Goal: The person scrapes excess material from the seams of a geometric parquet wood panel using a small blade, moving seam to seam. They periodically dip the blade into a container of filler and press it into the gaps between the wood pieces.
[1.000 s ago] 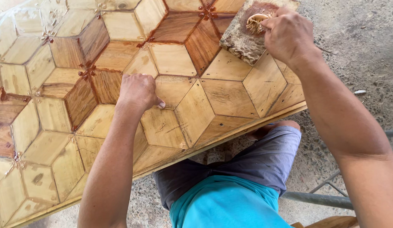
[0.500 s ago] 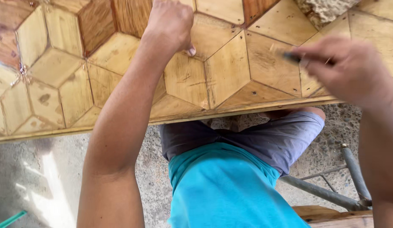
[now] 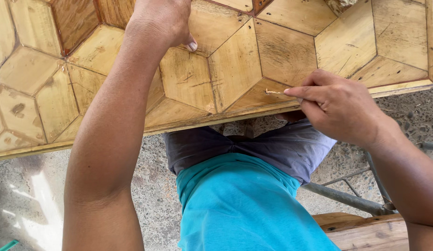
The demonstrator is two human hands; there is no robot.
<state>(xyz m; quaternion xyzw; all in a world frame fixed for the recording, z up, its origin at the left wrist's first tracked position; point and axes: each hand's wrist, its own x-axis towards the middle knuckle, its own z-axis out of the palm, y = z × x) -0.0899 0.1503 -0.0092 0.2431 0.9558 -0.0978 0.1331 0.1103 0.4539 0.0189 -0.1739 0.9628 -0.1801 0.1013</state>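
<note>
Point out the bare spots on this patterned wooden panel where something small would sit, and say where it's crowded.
The wooden panel lies bare between the left hand and the right hand, and on the left stretch of pale hexagons. It is crowded at the near edge, where the right hand pinches a thin sliver.

The person is wearing a bright turquoise shirt point(image 3: 244, 209) and greyish-purple shorts point(image 3: 253, 148) that are creasing at the lap. Both forearms are showing bare, without sleeves, watch or rings, and the fingernails are looking short.
</note>
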